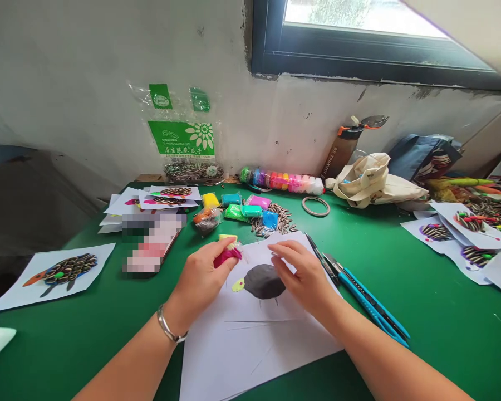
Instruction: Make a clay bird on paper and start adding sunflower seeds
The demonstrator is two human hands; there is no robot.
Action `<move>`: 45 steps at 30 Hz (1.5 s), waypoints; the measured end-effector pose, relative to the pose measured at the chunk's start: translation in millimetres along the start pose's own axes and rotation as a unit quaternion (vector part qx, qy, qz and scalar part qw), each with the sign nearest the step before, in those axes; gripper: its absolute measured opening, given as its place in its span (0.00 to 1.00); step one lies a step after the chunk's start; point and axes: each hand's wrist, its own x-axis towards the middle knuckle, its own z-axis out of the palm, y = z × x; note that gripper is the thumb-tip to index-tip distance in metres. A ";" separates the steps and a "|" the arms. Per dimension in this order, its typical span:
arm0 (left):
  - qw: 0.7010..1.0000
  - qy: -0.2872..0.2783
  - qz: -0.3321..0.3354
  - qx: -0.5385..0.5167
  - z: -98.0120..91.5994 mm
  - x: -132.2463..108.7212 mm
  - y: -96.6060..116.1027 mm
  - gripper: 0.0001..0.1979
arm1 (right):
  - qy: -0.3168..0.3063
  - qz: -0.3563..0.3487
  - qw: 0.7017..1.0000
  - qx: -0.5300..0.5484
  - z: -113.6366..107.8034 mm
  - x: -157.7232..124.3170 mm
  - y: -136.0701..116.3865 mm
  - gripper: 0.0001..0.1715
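Green table [421, 312] ran up against a scuffed white wall [87, 72]; dark-framed window [371, 53] sat high at upper right. Left hand [200, 278] was pinched shut on a lump of magenta clay [226, 256] in crinkled clear wrap, held just above the top left edge of a white paper sheet [250, 345]. Right hand [303, 273] lay flat on that sheet, fingers loosely together, holding nothing, fingertips just beside a black clay oval [264, 280] stuck on the paper. A small yellow-green clay bit [238, 285] touched the oval's left end.

Two blue utility knives [367, 301] lay on the table just right of the right hand. Behind the sheet: a spill of sunflower seeds [281, 218] among small clay packets [242, 209] in yellow, green, pink and blue. A long strip of coloured clay tubs [281, 181] and a seed bag [186, 139] leaned at the wall. A tape ring [316, 206] lay near a cream cloth bag [371, 181]; a brown bottle [342, 150] stood behind it. Finished seed pictures [62, 273] lay far left, more [463, 234] at far right. A blurred-out object [154, 245] sat left of the hands.
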 end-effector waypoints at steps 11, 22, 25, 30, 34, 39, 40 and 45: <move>0.994 -0.050 0.093 -0.028 12.2 -12.4 4.6 0.23 | -0.092 0.128 0.977 0.142 6.2 -1.8 -24.8 0.12; 0.973 0.121 0.069 0.186 -1.8 25.2 -52.3 0.25 | 0.027 0.279 0.932 0.230 -6.9 17.3 10.6 0.15; 0.974 0.117 0.059 0.183 -0.1 24.8 -52.9 0.25 | -0.004 0.253 0.951 0.180 -4.1 15.9 14.3 0.16; 0.968 0.159 0.045 0.187 -8.1 29.0 -48.1 0.22 | -0.004 0.171 0.985 0.013 -1.5 14.0 24.4 0.18; 0.967 0.132 0.014 0.218 -20.0 53.3 -44.0 0.21 | 0.018 0.147 0.988 -0.036 -3.2 14.6 29.0 0.20; 0.966 0.064 -0.032 0.248 -26.5 93.4 -42.0 0.21 | 0.015 0.122 0.991 -0.045 -5.2 12.9 31.0 0.16; 0.965 0.046 -0.044 0.254 -26.0 98.8 -42.6 0.20 | 0.012 0.120 0.992 -0.046 -5.9 12.6 30.5 0.15; 0.960 -0.030 -0.080 0.265 -21.3 110.4 -48.0 0.17 | 0.003 0.098 0.994 -0.054 -9.2 13.5 24.9 0.13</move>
